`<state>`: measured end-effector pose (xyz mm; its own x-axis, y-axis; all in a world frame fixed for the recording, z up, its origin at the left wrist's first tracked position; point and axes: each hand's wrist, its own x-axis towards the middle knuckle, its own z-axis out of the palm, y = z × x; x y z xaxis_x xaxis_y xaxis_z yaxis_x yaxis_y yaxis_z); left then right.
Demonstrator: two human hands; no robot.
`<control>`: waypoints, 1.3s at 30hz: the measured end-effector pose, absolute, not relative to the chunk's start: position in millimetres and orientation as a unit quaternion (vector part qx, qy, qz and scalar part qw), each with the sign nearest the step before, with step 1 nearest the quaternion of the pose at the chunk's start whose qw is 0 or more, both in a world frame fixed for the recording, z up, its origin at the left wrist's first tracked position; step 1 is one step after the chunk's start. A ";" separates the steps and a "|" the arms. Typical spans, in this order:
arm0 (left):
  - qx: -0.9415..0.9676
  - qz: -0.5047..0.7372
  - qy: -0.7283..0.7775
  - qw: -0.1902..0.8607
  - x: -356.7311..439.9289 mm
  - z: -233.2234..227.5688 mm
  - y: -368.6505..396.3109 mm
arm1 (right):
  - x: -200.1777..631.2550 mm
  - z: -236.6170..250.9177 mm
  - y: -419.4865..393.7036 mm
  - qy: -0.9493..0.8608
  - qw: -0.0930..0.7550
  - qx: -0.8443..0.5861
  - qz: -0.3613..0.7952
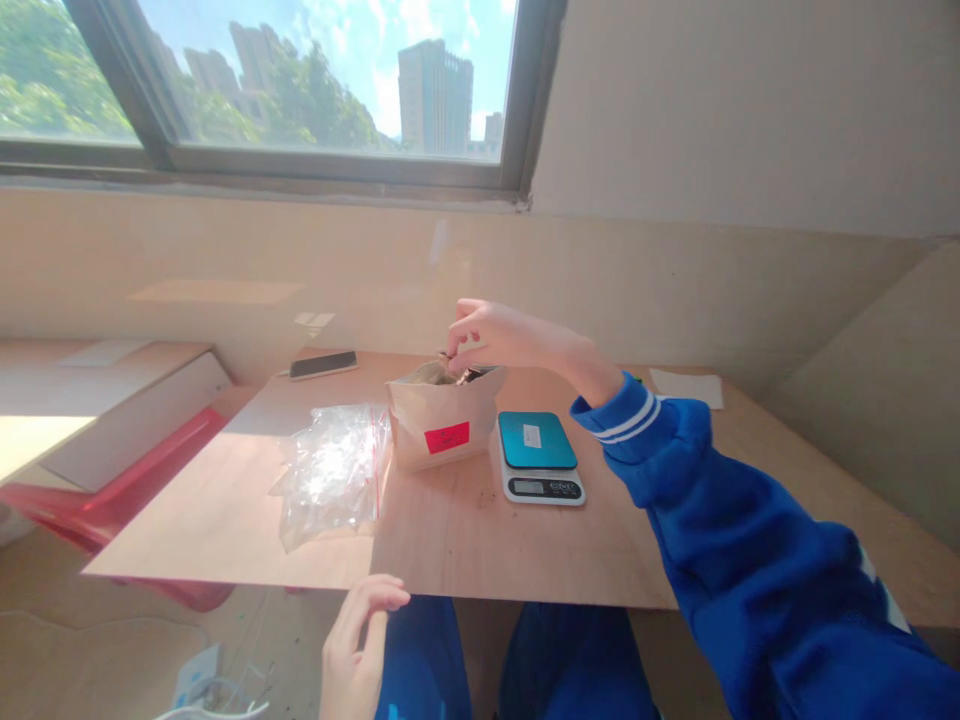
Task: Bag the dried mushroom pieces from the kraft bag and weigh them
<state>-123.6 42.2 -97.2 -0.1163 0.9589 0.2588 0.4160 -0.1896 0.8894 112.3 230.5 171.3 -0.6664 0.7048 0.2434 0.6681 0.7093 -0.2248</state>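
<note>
My right hand point(487, 335) is over the mouth of a pale paper-like bag point(416, 425) with a red label point(447, 438). Its fingers are pinched together at the bag's opening, where a small brownish piece shows near the fingertips; I cannot make out what it is. Dark bits show just inside the bag. At the table's front edge, my left hand point(360, 640) is held up with thumb and fingers apart and nothing in it. A kitchen scale point(538, 455) with a blue top stands right of the bag. Clear zip bags point(334, 470) lie to its left.
A phone point(322, 365) lies at the table's back left, and a white sheet point(686, 388) at the back right. The wooden table point(465, 550) stands against the wall under a window. A red plastic chair point(127, 480) and another table point(112, 400) are on the left.
</note>
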 end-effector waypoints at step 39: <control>0.592 0.481 0.573 0.300 -123.9 -95.3 41.2 | 124.6 127.8 249.3 -0.921 0.222 -0.320 -0.002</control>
